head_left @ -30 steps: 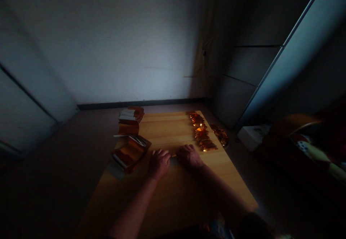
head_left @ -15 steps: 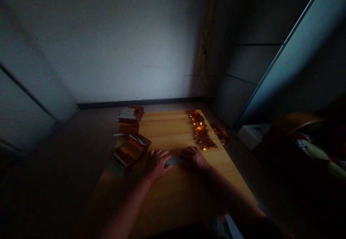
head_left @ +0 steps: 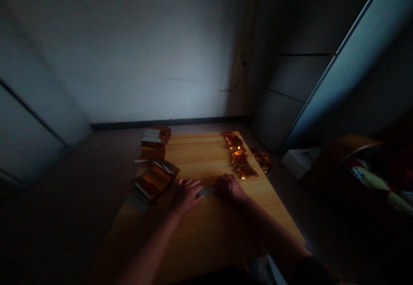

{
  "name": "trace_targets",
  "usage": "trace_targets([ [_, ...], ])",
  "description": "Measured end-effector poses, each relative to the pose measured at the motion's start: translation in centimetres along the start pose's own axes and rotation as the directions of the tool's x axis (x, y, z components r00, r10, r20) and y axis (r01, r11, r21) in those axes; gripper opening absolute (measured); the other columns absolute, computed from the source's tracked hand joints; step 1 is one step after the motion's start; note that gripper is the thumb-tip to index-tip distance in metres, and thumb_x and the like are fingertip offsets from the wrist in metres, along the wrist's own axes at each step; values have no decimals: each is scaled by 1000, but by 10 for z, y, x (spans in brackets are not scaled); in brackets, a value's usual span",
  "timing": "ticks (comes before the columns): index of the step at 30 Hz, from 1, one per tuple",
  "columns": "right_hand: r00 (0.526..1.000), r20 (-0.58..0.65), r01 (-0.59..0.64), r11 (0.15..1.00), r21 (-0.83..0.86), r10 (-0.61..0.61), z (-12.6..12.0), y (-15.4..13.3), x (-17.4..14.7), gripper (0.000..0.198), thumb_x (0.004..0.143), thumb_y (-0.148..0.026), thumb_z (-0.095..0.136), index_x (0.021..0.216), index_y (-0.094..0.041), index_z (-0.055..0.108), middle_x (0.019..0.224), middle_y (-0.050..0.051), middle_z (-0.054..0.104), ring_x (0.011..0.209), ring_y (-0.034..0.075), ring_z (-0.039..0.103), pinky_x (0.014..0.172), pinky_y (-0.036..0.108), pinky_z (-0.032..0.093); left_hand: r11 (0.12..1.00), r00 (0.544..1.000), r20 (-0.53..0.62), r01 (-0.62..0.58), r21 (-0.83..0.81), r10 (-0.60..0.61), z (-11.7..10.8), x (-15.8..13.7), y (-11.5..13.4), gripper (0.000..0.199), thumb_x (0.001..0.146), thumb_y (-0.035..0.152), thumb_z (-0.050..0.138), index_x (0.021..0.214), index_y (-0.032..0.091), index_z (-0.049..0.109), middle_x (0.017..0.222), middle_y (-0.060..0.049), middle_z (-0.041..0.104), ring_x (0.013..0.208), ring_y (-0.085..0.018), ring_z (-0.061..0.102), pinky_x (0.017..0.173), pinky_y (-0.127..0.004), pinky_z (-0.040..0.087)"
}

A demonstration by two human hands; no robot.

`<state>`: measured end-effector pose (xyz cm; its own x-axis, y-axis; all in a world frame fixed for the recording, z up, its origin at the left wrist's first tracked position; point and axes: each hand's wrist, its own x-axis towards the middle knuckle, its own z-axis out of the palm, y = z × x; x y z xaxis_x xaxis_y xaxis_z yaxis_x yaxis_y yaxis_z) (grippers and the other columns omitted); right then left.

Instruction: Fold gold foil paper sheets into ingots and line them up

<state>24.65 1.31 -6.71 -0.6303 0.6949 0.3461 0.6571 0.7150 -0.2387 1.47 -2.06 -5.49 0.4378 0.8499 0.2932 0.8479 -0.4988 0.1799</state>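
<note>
My left hand (head_left: 187, 194) and my right hand (head_left: 229, 187) rest on the wooden table, either side of a small greyish sheet of paper (head_left: 208, 191). An orange strip shows along its far side. The left fingers curl over the left end, thumb toward the middle. Closed fingers of my right hand press on the other end and hide it. Left of my left hand lies a stack of orange-gold foil paper (head_left: 156, 182) with pale edges. Beyond my right hand runs a row of folded shiny gold foil pieces (head_left: 239, 156).
More foil paper stacks (head_left: 155, 141) lie at the table's (head_left: 193, 151) far left corner. On the floor to the right, a container of shiny foil pieces (head_left: 262, 160) stands beside the table, with a white box (head_left: 300, 162) farther right. A pale wall (head_left: 155, 61) rises behind.
Both hands stay almost in place on the paper. Slightly more of the greyish sheet shows between them. The whole view has shifted very little.
</note>
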Motion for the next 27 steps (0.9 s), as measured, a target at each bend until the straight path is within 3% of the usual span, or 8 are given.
trace_targets([
  [9,1000,-15,-21,1000,-16,21,3,0,-1,23,89,-42,54,94,-26,71,102,5,66,93,19,51,82,34,32,1000,1000,-8,22,-8,-22,-5,-1,7,29,75,36,65,103,29,64,120,-4,64,103,-27,59,89,-50,37],
  [16,1000,-11,-18,1000,-20,18,0,-3,0,27,91,-43,52,89,-24,70,96,6,66,89,19,51,79,33,31,995,995,-37,95,27,-94,-1,3,19,17,78,29,63,95,26,65,112,-5,67,97,-27,60,96,-55,32],
  [21,1000,0,9,1000,-30,-9,-3,-7,-3,29,82,-48,62,99,-25,67,102,5,64,93,20,50,80,34,30,998,996,-68,59,-32,-61,4,1,8,16,81,24,58,96,27,63,117,-3,66,103,-24,61,103,-57,26],
  [27,999,11,-37,999,-21,37,-3,-17,0,16,86,-34,60,95,-24,69,97,4,64,91,18,50,80,32,31,997,999,-39,10,-82,-14,-5,5,-6,16,85,24,51,93,28,65,115,-2,67,104,-20,61,103,-53,28],
])
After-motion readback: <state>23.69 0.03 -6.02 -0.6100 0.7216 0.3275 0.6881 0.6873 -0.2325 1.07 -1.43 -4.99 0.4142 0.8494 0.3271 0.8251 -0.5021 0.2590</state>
